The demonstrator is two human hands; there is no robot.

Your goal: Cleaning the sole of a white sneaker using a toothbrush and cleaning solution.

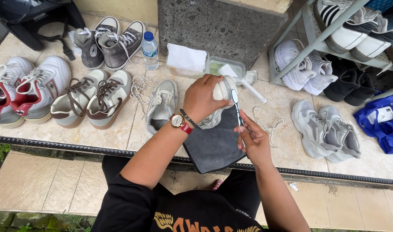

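Observation:
My left hand [202,98], with a wristwatch and a red strap on the wrist, grips a pale grey sneaker [221,92] by its heel and holds it upright over a dark grey cloth [216,144]. My right hand [253,139] holds a toothbrush [237,105] with its head pressed against the sneaker's heel. The matching unlaced sneaker [162,105] lies on the tiles just left of the cloth. Loose white laces [138,88] lie beside it.
Several pairs of shoes line the tiled step at left [72,96]. A water bottle [150,50] and clear plastic tubs [192,64] stand at the back. A metal shoe rack [321,41] with shoes, a grey pair [323,129] and a blue bag [383,122] are at right.

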